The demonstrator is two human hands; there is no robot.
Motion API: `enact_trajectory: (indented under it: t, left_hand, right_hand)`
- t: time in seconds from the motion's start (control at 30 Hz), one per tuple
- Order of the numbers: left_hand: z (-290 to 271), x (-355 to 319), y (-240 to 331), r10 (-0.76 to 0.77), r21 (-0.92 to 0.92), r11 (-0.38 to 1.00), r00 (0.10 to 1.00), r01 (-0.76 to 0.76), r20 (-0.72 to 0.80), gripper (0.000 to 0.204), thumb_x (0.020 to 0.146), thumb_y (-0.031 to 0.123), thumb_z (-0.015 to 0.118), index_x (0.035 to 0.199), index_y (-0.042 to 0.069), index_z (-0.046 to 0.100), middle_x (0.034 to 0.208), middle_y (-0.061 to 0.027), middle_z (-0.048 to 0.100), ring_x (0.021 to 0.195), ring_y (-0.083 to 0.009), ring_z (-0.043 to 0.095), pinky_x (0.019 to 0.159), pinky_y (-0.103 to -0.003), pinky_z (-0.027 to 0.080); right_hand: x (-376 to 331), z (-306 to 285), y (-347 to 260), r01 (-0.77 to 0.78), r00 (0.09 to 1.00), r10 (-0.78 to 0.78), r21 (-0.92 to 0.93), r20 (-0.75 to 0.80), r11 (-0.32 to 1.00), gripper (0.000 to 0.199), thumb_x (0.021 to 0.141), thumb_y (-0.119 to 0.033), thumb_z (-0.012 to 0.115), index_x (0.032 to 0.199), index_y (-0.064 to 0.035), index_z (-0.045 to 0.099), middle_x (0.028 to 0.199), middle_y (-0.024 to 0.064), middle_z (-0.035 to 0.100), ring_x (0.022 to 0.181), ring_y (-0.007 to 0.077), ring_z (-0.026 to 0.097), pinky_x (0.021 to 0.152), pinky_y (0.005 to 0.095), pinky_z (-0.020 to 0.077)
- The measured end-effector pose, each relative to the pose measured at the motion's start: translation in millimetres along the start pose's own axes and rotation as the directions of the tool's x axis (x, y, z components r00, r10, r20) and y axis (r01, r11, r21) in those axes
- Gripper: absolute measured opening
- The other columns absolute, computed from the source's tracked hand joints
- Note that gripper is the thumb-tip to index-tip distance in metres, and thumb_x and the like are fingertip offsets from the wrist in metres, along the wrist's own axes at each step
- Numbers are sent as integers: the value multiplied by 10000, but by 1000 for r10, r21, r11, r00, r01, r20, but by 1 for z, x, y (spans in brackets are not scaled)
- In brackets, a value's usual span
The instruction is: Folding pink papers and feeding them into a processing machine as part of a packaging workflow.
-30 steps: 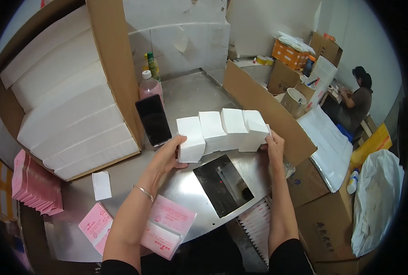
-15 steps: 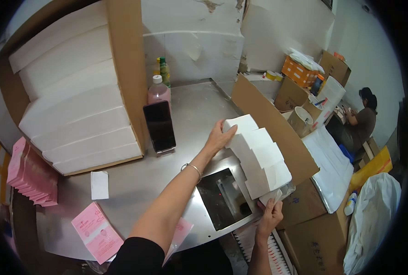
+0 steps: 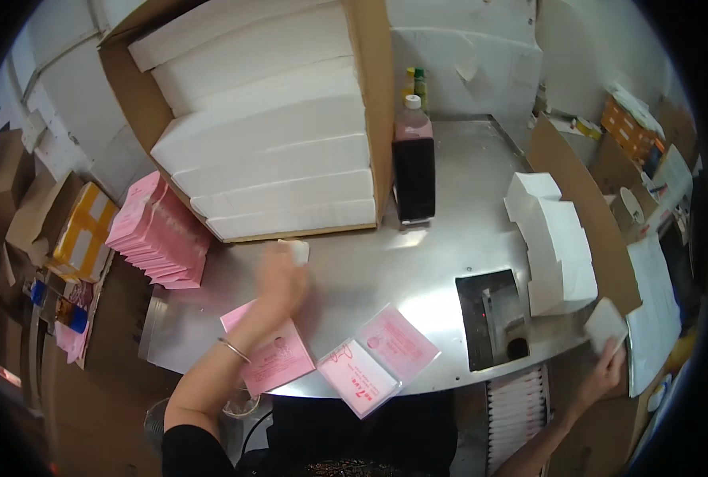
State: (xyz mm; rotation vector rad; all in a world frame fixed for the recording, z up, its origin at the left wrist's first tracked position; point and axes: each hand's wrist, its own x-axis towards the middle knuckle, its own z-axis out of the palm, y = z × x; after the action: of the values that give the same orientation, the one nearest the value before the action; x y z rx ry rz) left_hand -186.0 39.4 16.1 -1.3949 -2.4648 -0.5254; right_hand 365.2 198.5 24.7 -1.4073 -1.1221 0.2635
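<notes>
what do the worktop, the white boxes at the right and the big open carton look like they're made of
Worktop: seemingly brushed metal, likely stainless steel; grey with soft reflections and glare.
White boxes: probably matte paperboard; flat folded faces with crisp edges, no shine.
Big open carton: brown cardboard, dull raw finish, with thin flap edges; its white slabs could be foam or stacked boxes, unclear.

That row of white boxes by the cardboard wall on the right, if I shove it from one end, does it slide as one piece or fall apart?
The row of white boxes is probably light, thin card. On the smooth metal table it should slide easily. The boxes look separate and already stagger, so a push from one end would likely buckle the line.
</notes>
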Motion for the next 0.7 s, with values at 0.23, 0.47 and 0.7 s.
enact_trajectory:
  t: [0.23, 0.47, 0.7]
  left_hand:
    - [15, 10, -114, -275, -387, 836, 907, 389, 318, 365, 760, 279, 749, 880, -60, 686, 789, -166, 718, 695, -287, 689, 669, -419, 547]
    - [-61, -4, -29, -164, -794, 447, 910, 412, 380, 278, 949, 254, 684, 1105, 34, 616, 851, -17, 674, 705, -77, 615, 565, -237, 493]
    - [-69, -52, 66, 194, -617, -340, 694, 710, 693, 358, 956, 87, 662, 1261, -34, 518, 1146, -158, 660, 964, -230, 718, 759, -301, 654]
  right_hand:
    - [5, 104, -56, 809, 573, -759, -364, 311, 462, 278, 804, -50, 663, 1079, -29, 703, 1103, 147, 648, 1040, 329, 589, 878, 447, 453]
    - [-13, 112, -95, 770, 635, -616, -449, 467, 453, 253, 820, -147, 686, 1059, -65, 710, 1013, 105, 611, 1043, 302, 553, 824, 440, 418]
    - [-48, 102, -115, 807, 587, -699, -230, 408, 543, 324, 840, -178, 763, 1119, -27, 697, 1009, 130, 624, 995, 316, 581, 846, 468, 445]
